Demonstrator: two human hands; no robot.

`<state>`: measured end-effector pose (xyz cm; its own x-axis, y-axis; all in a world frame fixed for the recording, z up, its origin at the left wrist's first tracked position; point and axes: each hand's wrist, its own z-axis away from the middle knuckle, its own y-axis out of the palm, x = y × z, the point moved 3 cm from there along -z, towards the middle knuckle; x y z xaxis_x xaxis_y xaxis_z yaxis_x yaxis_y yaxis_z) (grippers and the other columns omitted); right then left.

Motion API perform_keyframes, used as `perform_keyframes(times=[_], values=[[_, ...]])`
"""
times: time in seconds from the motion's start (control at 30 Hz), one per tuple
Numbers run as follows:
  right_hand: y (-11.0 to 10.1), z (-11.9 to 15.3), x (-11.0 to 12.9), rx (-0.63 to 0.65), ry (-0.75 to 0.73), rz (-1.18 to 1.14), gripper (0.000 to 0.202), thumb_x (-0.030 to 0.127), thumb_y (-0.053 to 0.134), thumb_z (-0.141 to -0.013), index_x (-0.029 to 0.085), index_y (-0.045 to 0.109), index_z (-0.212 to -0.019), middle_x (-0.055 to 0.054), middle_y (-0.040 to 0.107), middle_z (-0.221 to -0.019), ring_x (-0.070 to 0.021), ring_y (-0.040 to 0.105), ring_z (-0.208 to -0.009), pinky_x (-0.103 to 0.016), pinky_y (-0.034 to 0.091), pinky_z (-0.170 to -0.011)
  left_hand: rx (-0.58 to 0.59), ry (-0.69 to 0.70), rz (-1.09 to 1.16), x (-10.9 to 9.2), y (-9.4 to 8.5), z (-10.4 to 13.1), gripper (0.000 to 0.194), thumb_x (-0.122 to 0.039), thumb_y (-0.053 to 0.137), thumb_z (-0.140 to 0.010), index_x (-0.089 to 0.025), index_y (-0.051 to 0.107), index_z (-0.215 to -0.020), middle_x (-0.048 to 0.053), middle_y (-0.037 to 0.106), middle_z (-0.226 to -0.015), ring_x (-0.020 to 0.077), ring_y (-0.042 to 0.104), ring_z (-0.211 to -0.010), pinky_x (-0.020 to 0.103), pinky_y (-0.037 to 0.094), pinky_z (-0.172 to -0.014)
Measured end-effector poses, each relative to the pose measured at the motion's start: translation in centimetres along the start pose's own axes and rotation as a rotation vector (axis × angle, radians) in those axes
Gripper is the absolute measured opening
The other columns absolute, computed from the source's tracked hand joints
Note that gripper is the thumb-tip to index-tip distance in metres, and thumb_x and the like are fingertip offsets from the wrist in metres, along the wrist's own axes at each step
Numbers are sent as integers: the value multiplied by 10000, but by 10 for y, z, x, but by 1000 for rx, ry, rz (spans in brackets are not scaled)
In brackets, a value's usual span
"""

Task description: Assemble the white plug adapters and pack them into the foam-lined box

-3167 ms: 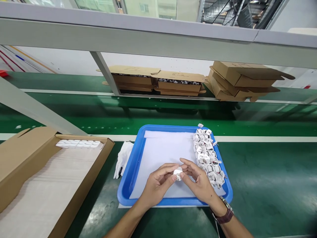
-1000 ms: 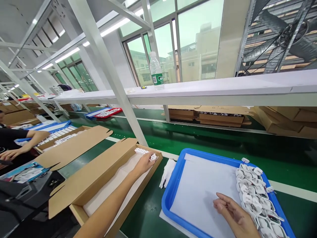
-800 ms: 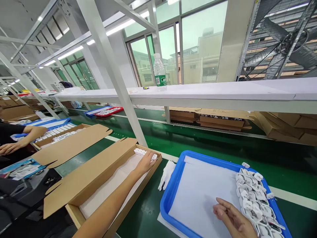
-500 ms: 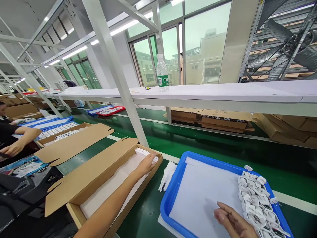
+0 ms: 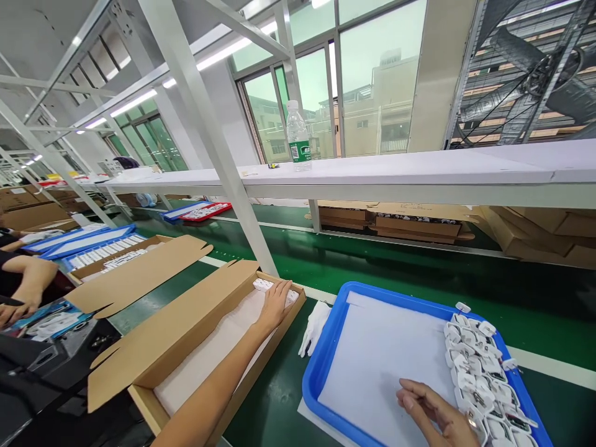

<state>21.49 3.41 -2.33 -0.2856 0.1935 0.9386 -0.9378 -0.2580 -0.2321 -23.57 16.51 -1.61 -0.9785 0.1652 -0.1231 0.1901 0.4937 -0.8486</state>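
Row of white pieces (image 5: 263, 284) running crosswise at far end of carton (image 5: 143, 406), partly beneath left hand (image 5: 275, 305), the nearer one; grip hidden, impossible to judge. Right hand (image 5: 435, 411) well apart, loosely curled open and seemingly unloaded above blue tray (image 5: 316, 360), beside white plug-like parts (image 5: 479, 366).

White pieces (image 5: 263, 285) rowed in an open brown carton (image 5: 186, 349); a crowded cluster (image 5: 482, 372) in a blue tray (image 5: 328, 338).
Carton long and shallow, lid flap (image 5: 172, 329) folded out to the left. Its short row sits close-set along the far end, part of it hidden from view. Tray lies flat, apart from the carton on its right. Cluster jumbled down the tray's right side: rounded white shells, metal showing on some, one poking up at the far rim, another at the right rim.
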Motion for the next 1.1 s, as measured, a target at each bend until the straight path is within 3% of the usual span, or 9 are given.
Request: perform_keyframes(times=[0.2,0.3,0.37,0.47,0.53,0.63,0.77,0.9,1.1], values=[[10,13,21,66,-263,115,366,527,520,-1009,245,738,-924,-41,757,-951,-215,700,-931,-256,531,-820,-108,122,76,-14,-67,-37,314,-403,563,-908,-199,679,-1116,173,724,-1156,374,670,-1111,568,535,-974],[12,18,29,51,-266,181,331,419,569,-992,204,697,-776,-21,728,-794,-180,667,-781,-245,482,-702,-149,160,176,-45,-100,-68,290,-452,564,-946,-215,706,-1036,141,717,-1192,338,669,-1123,496,551,-964],[14,20,30,85,-231,168,315,379,584,-983,189,700,-759,-19,736,-764,-164,665,-736,-233,459,-652,-113,164,273,-80,-107,-85,250,-427,569,-959,-231,725,-948,90,738,-1167,293,690,-1074,378,595,-819],[16,24,32,135,-248,138,299,321,554,-998,180,724,-797,-25,767,-807,-150,684,-739,-218,452,-640,51,275,534,-157,-83,-92,260,-330,510,-968,-213,734,-1033,86,748,-1163,256,687,-1078,365,588,-885],[16,26,33,135,-289,145,286,278,537,-999,181,734,-816,-26,777,-839,-146,689,-761,-212,453,-647,206,350,673,-215,-48,-85,331,-246,448,-953,-196,717,-1139,97,750,-1171,240,691,-1077,409,557,-992],[17,25,34,99,-330,160,256,232,529,-987,184,747,-862,-26,784,-874,-149,696,-779,-209,454,-627,364,433,724,-295,14,-72,323,-203,508,-901,-207,735,-1132,83,783,-1131,235,733,-993,369,607,-888],[17,21,31,50,-402,185,231,182,540,-958,190,750,-863,-16,780,-858,-154,704,-776,-216,467,-632,458,457,765,-369,76,-70,375,-124,568,-853,-188,711,-1193,119,763,-1211,274,728,-1050,394,606,-880],[16,18,28,28,-468,224,210,178,552,-952,196,736,-852,-11,766,-849,-155,694,-780,-227,481,-693,505,474,810,-398,101,-76,446,-42,576,-790,-196,679,-1196,103,751,-1191,276,707,-1065,388,589,-876],[14,17,26,8,-531,256,184,186,561,-947,202,727,-866,-9,724,-819,-151,645,-726,-232,473,-694,554,489,846,-389,102,-73,434,-86,616,-810,-202,657,-1226,95,704,-1093,258,664,-983,400,552,-892]])
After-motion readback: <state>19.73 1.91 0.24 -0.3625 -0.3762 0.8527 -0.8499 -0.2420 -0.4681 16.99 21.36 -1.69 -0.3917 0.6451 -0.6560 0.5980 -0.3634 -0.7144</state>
